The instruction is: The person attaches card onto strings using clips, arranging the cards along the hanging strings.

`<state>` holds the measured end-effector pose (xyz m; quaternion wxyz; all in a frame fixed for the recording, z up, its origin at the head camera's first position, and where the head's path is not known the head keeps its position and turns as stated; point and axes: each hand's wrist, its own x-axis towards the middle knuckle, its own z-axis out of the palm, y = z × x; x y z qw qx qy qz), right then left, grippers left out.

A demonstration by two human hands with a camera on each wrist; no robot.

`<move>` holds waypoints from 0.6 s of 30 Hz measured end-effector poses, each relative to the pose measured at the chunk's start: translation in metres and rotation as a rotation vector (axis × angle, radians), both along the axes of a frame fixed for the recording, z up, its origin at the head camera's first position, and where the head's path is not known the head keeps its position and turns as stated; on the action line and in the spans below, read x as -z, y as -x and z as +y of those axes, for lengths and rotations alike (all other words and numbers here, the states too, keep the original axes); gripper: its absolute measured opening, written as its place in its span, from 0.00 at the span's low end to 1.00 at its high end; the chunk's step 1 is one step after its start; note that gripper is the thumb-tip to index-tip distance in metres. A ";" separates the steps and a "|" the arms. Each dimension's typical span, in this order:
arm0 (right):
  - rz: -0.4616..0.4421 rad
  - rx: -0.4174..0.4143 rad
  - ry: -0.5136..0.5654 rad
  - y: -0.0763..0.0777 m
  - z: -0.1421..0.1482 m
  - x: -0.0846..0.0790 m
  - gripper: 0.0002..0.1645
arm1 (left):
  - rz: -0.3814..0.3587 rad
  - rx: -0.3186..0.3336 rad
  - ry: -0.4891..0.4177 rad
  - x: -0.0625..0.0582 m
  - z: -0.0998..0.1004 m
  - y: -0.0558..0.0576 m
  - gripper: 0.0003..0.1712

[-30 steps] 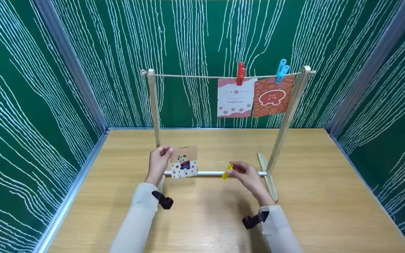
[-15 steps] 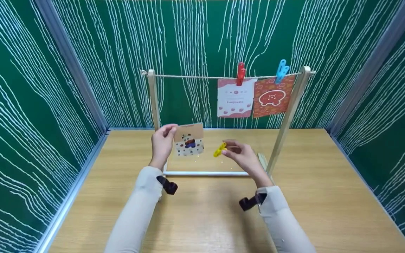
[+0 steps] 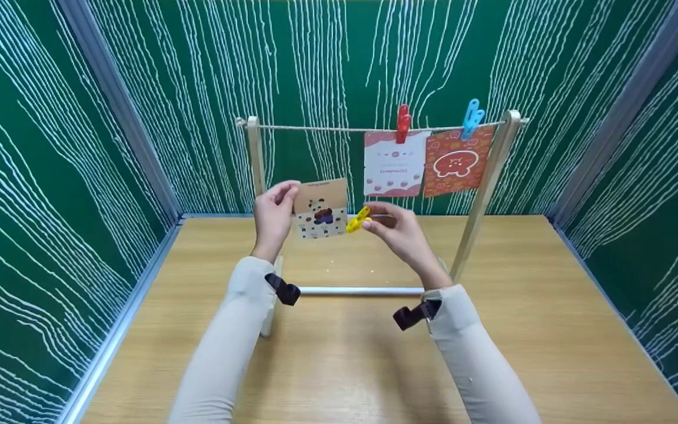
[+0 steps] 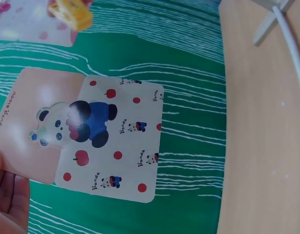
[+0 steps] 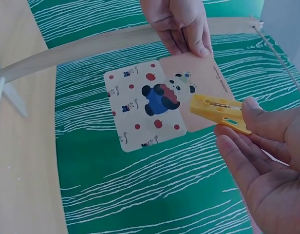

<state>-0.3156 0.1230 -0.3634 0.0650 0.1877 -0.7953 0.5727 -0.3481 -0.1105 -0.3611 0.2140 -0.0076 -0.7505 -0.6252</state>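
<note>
My left hand (image 3: pixel 274 218) pinches a panda card (image 3: pixel 321 209) by its upper left edge, below the string (image 3: pixel 315 128). Its top part is tan and its lower part white with red dots and apples, as the left wrist view shows on the card (image 4: pixel 111 141). Just right of it, my right hand (image 3: pixel 398 235) holds a yellow clothespin (image 5: pixel 215 111) between thumb and fingers. In the head view the pin's tip overlaps the card's lower right edge; whether they touch I cannot tell.
A red clothespin (image 3: pixel 402 123) holds a white-and-pink card (image 3: pixel 395 168) on the string. Beside it a blue clothespin (image 3: pixel 472 119) holds a red card (image 3: pixel 457 168). Wooden posts (image 3: pixel 492 171) carry the string, and a white bar (image 3: pixel 362 291) runs low between them above the table (image 3: pixel 339 365).
Both hands have risen from near the white bar toward the string, carrying the card and the yellow clothespin. The right hand has also come left, closer to the card.
</note>
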 end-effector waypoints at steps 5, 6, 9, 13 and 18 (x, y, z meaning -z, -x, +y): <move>0.097 0.048 -0.009 0.001 -0.003 -0.016 0.23 | 0.040 -0.007 -0.017 -0.013 0.003 0.002 0.13; 0.109 0.054 -0.006 0.002 -0.003 -0.019 0.23 | 0.049 -0.009 -0.023 -0.016 0.004 0.002 0.13; 0.137 0.067 0.009 0.003 -0.004 -0.030 0.23 | 0.082 -0.016 -0.035 -0.024 0.006 0.002 0.13; 0.166 0.077 0.045 0.004 -0.004 -0.042 0.23 | 0.110 -0.023 -0.031 -0.033 0.008 0.002 0.13; 0.204 0.080 0.086 0.004 -0.007 -0.054 0.23 | 0.142 -0.022 -0.043 -0.040 0.009 0.003 0.13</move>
